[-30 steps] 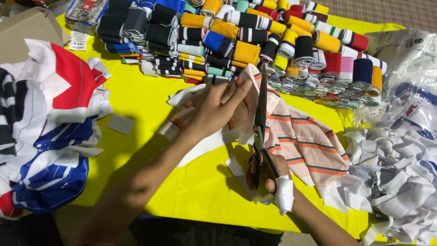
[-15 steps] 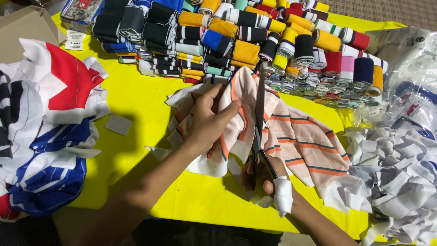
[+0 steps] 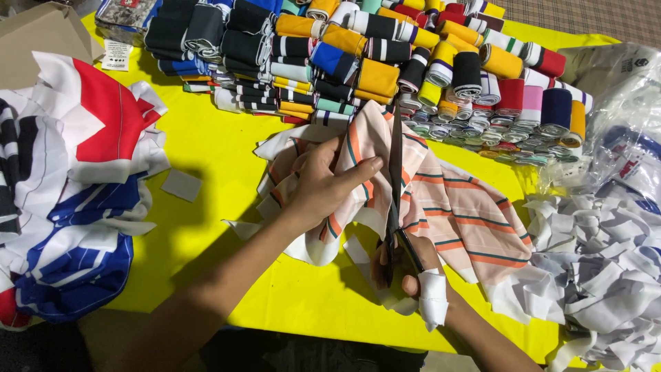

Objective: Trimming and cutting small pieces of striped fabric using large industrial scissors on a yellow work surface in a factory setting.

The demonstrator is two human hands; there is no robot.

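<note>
Near the middle of the frame the left hand (image 3: 323, 186) lies on a peach cloth (image 3: 447, 207) with orange and green stripes, its fingers closed around a bunched fold of it and its fingertips pointing right toward the scissors (image 3: 396, 179). The right hand (image 3: 413, 265), lower centre, grips the scissors by their handles (a white wrap is wound round one finger), and the long dark blades run up from it almost straight toward the top of the frame, close together, with the cloth against them on both sides; whether the cloth sits between the blades cannot be told. The cloth spreads from the centre down to the right over a yellow table (image 3: 220, 151), with a white edge showing at its lower left. Across the top of the frame lie rows of rolled trims (image 3: 441, 55) in black, yellow, blue, red and striped colours, the dark ones stacked toward the upper left. At the left edge sits a pile of red, white and blue fabric (image 3: 76, 193), and a small grey square scrap (image 3: 181, 184) rests on the table just right of it. A heap of white strips (image 3: 606, 275) fills the lower right, and above it, at the right edge, there is a clear plastic bag (image 3: 620, 117). A cardboard box (image 3: 41, 31) shows in the upper left corner.
</note>
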